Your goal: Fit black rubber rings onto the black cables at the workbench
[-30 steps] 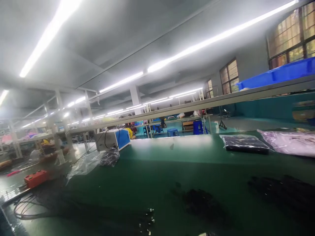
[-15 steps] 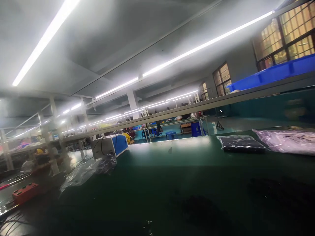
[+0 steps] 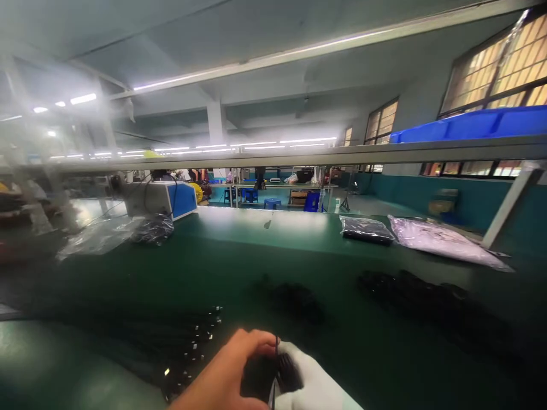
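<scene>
Holding black cable (image 3: 277,364) | both hands' grip clamped | green table (image 3: 299,267) bare ahead.

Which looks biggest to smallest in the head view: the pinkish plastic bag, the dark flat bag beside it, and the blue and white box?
1. Pinkish plastic bag.
2. Blue and white box.
3. Dark flat bag.
The box and dark bag look close in size, so their order is unsure.
</scene>
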Demonstrator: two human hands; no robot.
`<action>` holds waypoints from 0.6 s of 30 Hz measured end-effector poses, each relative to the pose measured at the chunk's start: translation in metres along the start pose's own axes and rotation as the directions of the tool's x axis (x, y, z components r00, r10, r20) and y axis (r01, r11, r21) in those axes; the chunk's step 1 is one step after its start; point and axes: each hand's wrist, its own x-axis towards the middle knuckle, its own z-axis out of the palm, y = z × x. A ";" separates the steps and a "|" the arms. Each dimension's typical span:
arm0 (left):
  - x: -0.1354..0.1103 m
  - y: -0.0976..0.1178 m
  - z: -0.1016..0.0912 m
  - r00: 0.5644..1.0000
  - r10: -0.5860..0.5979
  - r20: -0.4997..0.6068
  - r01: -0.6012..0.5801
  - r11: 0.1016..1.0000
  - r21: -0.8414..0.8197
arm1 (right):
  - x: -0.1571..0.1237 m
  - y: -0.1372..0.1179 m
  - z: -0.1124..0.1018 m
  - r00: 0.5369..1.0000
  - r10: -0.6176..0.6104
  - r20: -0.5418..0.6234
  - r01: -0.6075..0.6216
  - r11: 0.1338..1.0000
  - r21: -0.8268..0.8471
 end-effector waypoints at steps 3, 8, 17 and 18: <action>-0.001 0.011 0.003 0.998 -0.036 0.046 0.034 0.998 0.055 | 0.007 0.013 0.005 0.991 -0.078 -0.105 0.062 0.987 -0.147; 0.007 0.020 0.011 0.986 -0.155 0.061 0.132 0.950 0.281 | 0.009 0.026 0.005 0.989 -0.045 -0.143 0.006 0.965 -0.263; 0.019 -0.006 0.001 0.979 -0.067 0.195 0.095 0.986 -0.137 | -0.016 -0.019 0.004 0.972 -0.178 -0.151 0.112 0.924 -0.367; 0.018 -0.005 0.006 0.984 -0.103 0.148 0.117 0.990 -0.084 | -0.018 -0.021 0.004 0.979 -0.165 -0.123 0.137 0.968 -0.211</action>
